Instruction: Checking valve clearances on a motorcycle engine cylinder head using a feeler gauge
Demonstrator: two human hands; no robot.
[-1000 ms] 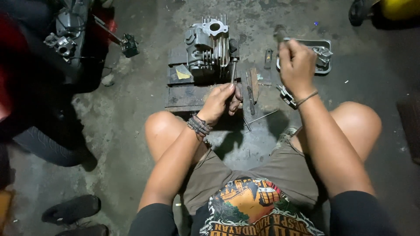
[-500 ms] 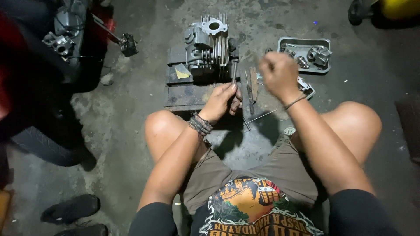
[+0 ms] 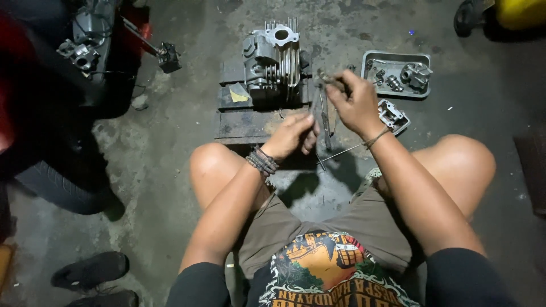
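now right hand pinches small metal part, finned cylinder near.

Count: one finned engine cylinder, one metal tray with small parts, one loose cover part, two hands (left hand, right hand), two dark shoes near left.

No pkgs, labels, signs or screens visible.
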